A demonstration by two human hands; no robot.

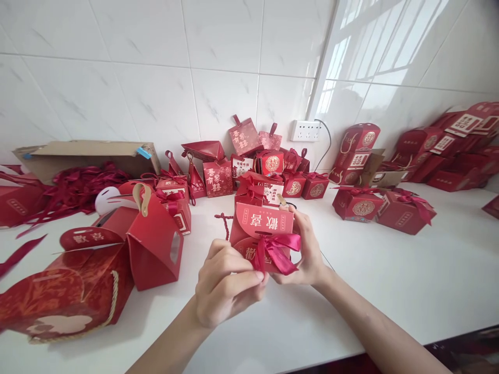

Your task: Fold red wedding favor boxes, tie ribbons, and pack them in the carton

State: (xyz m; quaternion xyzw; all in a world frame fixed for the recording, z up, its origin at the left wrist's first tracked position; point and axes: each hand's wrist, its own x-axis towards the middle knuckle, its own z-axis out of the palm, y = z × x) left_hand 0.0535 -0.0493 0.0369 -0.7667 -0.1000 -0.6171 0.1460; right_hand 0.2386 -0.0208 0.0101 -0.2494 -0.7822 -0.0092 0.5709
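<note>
A red gift box [268, 221] with gold characters is held up above the white table, its lid side facing the camera. A shiny dark-pink ribbon [276, 250] is tied in a bow on its near side. My left hand [230, 280] is closed at the box's lower left, thumb and fingers pinching the ribbon's hanging end. My right hand [306, 246] wraps the box's right side, with some fingers hidden behind it.
Red boxes [158, 249] and a large patterned box [70, 291] stand left on the white table [241, 343]. Behind them a cardboard carton [89, 148] borders heaped ribbons [88, 189]. More boxes [218, 176] line the wall, others [405, 210] stand right. A power strip [306, 131] hangs there.
</note>
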